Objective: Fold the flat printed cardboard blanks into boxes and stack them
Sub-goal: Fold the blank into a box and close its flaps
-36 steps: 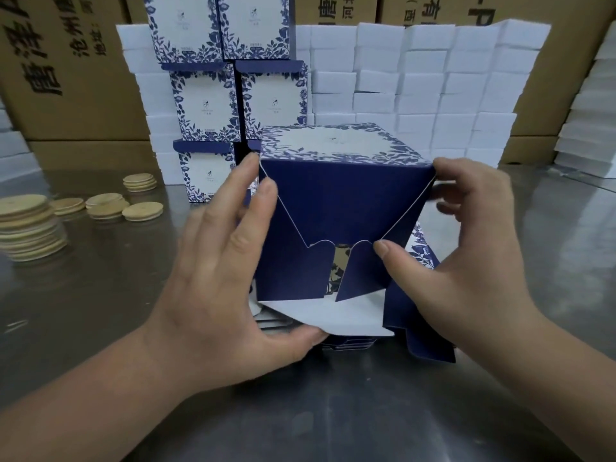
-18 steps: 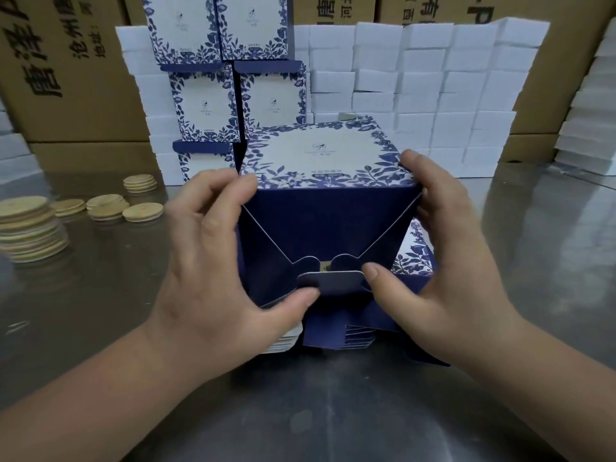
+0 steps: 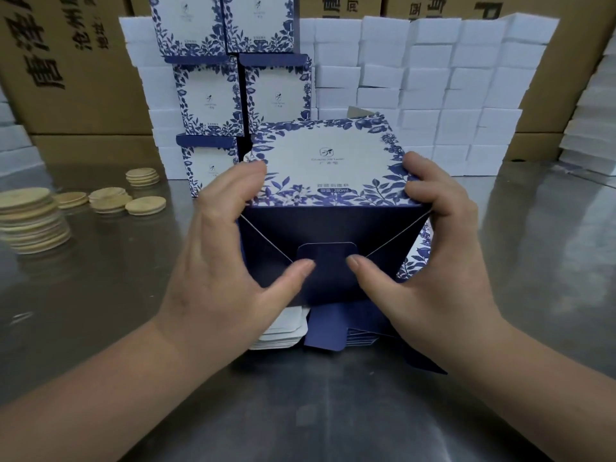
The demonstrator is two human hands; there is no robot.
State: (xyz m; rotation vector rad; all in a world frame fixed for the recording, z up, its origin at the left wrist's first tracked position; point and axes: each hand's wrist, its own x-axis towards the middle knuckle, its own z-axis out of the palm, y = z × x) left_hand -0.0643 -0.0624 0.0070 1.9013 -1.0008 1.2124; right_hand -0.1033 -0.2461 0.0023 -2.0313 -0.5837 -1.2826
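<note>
A blue-and-white floral box (image 3: 328, 168) is held over the table with its dark blue bottom flaps facing me. My left hand (image 3: 230, 258) grips its left side, fingers curled over the top edge, thumb pressing the rounded centre tab (image 3: 328, 261). My right hand (image 3: 426, 255) grips the right side the same way, thumb on the tab from the right. Under the box lies a pile of flat blanks (image 3: 286, 331). Finished boxes (image 3: 240, 91) stand stacked behind, two wide.
Stacks of round wooden discs (image 3: 30, 218) lie on the steel table (image 3: 100, 295) at the left. A wall of plain white boxes (image 3: 433, 85) and brown cartons (image 3: 66, 61) closes off the back. More white stacks (image 3: 593, 135) stand at the right edge.
The box has tipped so its printed face shows more. The last bottom flap has come up and both thumbs now press its tab over the centre gap.
</note>
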